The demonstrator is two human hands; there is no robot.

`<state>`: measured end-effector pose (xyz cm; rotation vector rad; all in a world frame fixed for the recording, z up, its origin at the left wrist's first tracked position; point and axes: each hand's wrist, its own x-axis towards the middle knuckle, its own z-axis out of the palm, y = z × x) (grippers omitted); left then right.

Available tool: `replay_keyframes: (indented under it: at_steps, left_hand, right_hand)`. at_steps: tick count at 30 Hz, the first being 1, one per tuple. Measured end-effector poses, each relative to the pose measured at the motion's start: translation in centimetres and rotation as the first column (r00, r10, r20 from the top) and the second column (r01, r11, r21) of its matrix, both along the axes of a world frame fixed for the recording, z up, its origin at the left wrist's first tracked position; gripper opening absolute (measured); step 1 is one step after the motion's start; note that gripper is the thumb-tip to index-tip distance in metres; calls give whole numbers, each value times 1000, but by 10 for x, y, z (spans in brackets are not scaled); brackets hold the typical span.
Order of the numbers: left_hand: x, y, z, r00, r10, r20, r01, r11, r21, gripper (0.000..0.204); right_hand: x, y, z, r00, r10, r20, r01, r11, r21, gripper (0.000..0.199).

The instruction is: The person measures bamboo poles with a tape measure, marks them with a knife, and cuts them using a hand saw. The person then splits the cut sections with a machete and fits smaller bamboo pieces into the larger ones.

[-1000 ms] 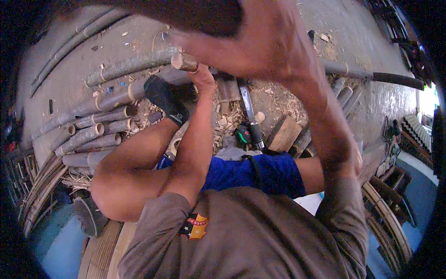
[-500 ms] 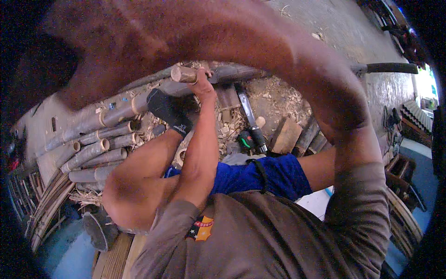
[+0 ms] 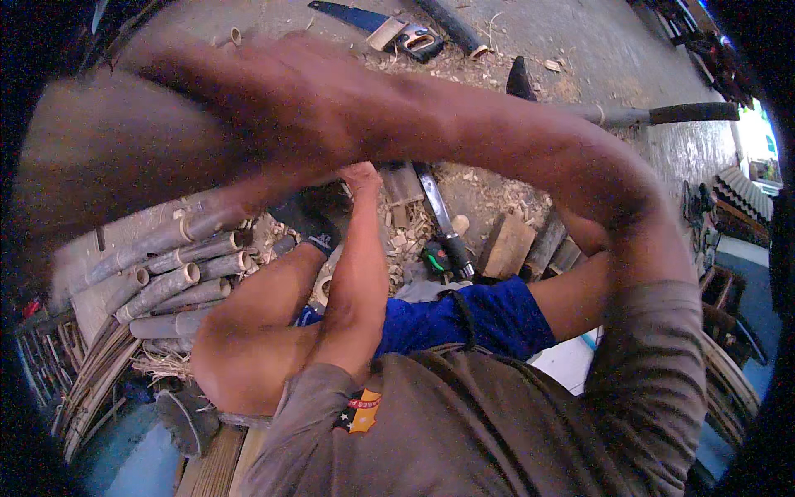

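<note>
My right arm stretches across the upper view, very near the camera, and its hand [image 3: 248, 91] is smeared by motion. A broad, dark blurred shape [image 3: 124, 157] lies beside that hand; its kind and whether it is held cannot be made out. My left hand [image 3: 362, 176] is low over the floor, near my foot in a dark sock [image 3: 310, 217], its knuckles partly showing. Its grip on a round wooden piece shows half a second ago; the right arm now covers that piece. Under and beyond the foot runs a long bamboo pole [image 3: 170, 238].
Cut bamboo tubes [image 3: 170, 290] and split strips [image 3: 91, 373] lie at left. A long blade with a black handle [image 3: 436, 203], a green-and-black tool [image 3: 436, 255], wood blocks [image 3: 508, 246] and shavings lie before me. A handsaw [image 3: 414, 37] rests at the top.
My right arm has swung lower, with its hand blurred, uncovering the handsaw at the top. The round wooden piece in my left hand has become hidden behind the right arm.
</note>
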<state>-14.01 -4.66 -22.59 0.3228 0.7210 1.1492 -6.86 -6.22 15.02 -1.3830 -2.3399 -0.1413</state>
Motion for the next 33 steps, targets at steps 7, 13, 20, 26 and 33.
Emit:
replay_keyframes:
  at_steps: [7,13,20,26,33]
  left_hand:
    - [1,21,-30,795,-28,-605,268,912,310,45]
    - [-17,32,-119,948,80,-309,73,888,453,47]
    - [16,19,-75,798,-7,-602,226,930,289,52]
    - [5,-5,-72,868,70,-492,112,937,330,42]
    - [-13,-4,-82,460,55,-886,296,931,212,46]
  right_hand:
    - [-10,19,10,999,-32,15,34,989,-144,61]
    - [-8,14,9,998,49,30,-52,993,103,74]
    - [0,6,8,984,-51,171,99,954,-285,54]
    - [8,-3,8,998,-8,-69,5,999,-50,54]
    - [59,-49,2,911,-237,337,370,831,-415,81]
